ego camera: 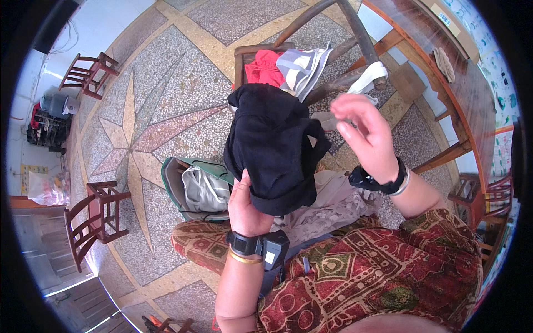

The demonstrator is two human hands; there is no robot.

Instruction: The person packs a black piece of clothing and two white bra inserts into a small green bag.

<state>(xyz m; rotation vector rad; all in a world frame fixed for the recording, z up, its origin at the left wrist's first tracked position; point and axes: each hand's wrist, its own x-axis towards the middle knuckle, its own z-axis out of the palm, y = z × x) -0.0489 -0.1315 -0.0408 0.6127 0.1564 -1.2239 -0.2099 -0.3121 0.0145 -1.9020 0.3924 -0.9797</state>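
Observation:
My left hand (247, 204) grips a black cloth garment (275, 141) from below, its thumb on the near left edge. The garment hangs in soft folds, and a loop or opening shows on its right side. Apart from the cloth, my right hand (366, 135) is raised to the right with bent fingers and nothing in it. Pale lace-patterned fabric (329, 212) lies across my lap. Beside my knee stands a green bag (173, 185) with white cloth (205, 189) inside. Beyond the garment, red cloth (263, 66) and grey-and-white striped cloth (303, 66) rest on a wooden chair (240, 62).
A white cloth strip (368, 79) hangs over a bar of that chair. To the right is a wooden table (470, 91) bearing a cardboard box (445, 25). Two small wooden chairs (95, 75) stand along the left side of the terrazzo floor (166, 100).

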